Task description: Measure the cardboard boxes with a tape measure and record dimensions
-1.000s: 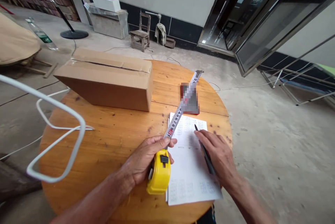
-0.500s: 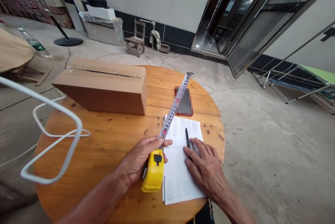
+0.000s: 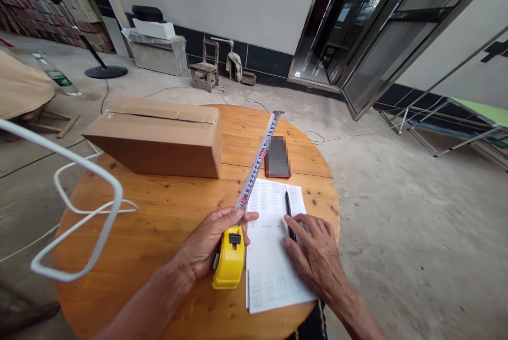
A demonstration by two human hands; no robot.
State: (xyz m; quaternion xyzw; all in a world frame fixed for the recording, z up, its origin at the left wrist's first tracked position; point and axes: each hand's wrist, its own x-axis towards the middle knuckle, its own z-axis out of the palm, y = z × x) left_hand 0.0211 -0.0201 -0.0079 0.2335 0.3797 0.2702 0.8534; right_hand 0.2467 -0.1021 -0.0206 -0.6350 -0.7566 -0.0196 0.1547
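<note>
My left hand [image 3: 204,242] is closed round a yellow tape measure [image 3: 229,260], with the thumb on the blade near its mouth. The extended blade [image 3: 254,173] slants up and away over the table, its metal hook past the left side of a dark phone [image 3: 278,157], whose screen is blurred out. My right hand [image 3: 313,250] rests on sheets of paper [image 3: 265,247] covered with rows of handwritten figures. Its thumb and index finger are closed on a black pen [image 3: 288,202], which lies low over the paper and points away from me.
A closed cardboard box [image 3: 159,149] sits at the back left of the round wooden table [image 3: 159,223]. Bent white tubing [image 3: 79,162] reaches in from the left. Beyond are a small wooden chair [image 3: 205,67], a stand base [image 3: 106,71] and an open glazed door [image 3: 397,48].
The tape blade has swung slightly left, off the phone. My right hand has shifted a little right and up the paper, and the pen has moved with it.
</note>
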